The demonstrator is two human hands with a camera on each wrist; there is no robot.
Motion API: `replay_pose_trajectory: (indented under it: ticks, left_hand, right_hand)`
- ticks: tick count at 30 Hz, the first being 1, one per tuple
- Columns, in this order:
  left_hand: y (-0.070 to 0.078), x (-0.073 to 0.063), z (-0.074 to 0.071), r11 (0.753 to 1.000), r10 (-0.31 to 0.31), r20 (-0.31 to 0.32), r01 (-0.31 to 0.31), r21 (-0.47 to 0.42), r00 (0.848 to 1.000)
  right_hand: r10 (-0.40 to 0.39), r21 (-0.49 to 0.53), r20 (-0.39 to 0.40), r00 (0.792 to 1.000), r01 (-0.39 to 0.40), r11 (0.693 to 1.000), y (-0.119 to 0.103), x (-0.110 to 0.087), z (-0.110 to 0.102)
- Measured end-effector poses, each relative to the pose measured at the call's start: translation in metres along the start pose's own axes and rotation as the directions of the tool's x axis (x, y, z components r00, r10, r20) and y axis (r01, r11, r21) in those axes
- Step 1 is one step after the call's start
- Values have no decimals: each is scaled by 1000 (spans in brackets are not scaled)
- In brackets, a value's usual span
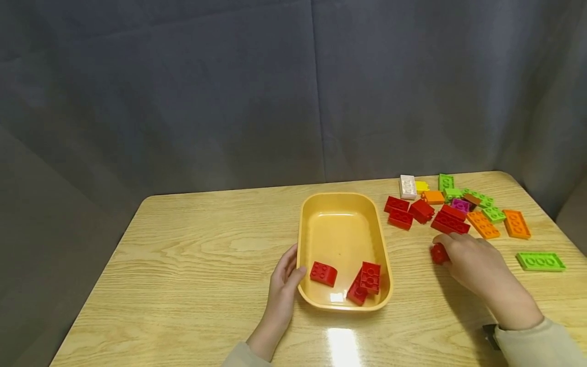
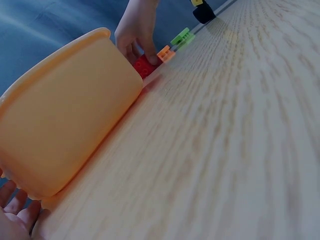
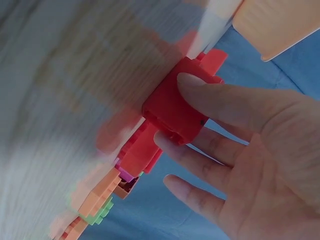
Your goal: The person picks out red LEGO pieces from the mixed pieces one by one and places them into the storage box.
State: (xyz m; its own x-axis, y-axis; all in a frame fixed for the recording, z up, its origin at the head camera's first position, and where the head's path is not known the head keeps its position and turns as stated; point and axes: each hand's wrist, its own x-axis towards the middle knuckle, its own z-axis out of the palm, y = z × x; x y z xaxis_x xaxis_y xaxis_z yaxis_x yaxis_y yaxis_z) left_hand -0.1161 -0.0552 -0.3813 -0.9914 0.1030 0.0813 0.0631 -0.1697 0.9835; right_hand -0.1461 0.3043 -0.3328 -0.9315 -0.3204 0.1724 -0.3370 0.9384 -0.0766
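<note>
My left hand [image 1: 283,285] grips the left side of a yellow plastic tub [image 1: 339,308], thumb over its rim and fingers along the outer wall. Inside the tub, a red brick with a rounded end [image 1: 323,273] lies at the left, and two more red bricks [image 1: 370,278] overlap at the right. Right of the tub, my right hand [image 1: 477,265] pinches a red toy brick [image 3: 172,107] between thumb and fingers, close over the table. The right wrist view shows the brick's curved side, with the ring and little fingers off it.
Several red bricks [image 1: 450,220] lie just beyond my right hand. Orange, green, white, yellow and purple pieces spread behind and right of them, with a green plate [image 1: 541,261] nearer the right edge. A dark curtain [image 1: 229,102] hangs behind the wooden table [image 1: 183,275].
</note>
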Motion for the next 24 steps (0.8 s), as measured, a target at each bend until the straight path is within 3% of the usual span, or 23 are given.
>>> replay_pose_trajectory:
  ticks: [6,15,24]
  left_hand:
    - [1,1,0,1000,6,-3,-6,4,1000]
    - [2,0,1,1000,6,12,-6,-15,1000]
    - [1,0,0,1000,3,8,-3,5,1000]
  right_hand:
    - [-8,0,16,1000,8,1000,-3,7,-6]
    - [-57,-2,-80,995,57,998,-24,26,-13]
    - [-75,34,-125,989,80,996,-37,39,-20]
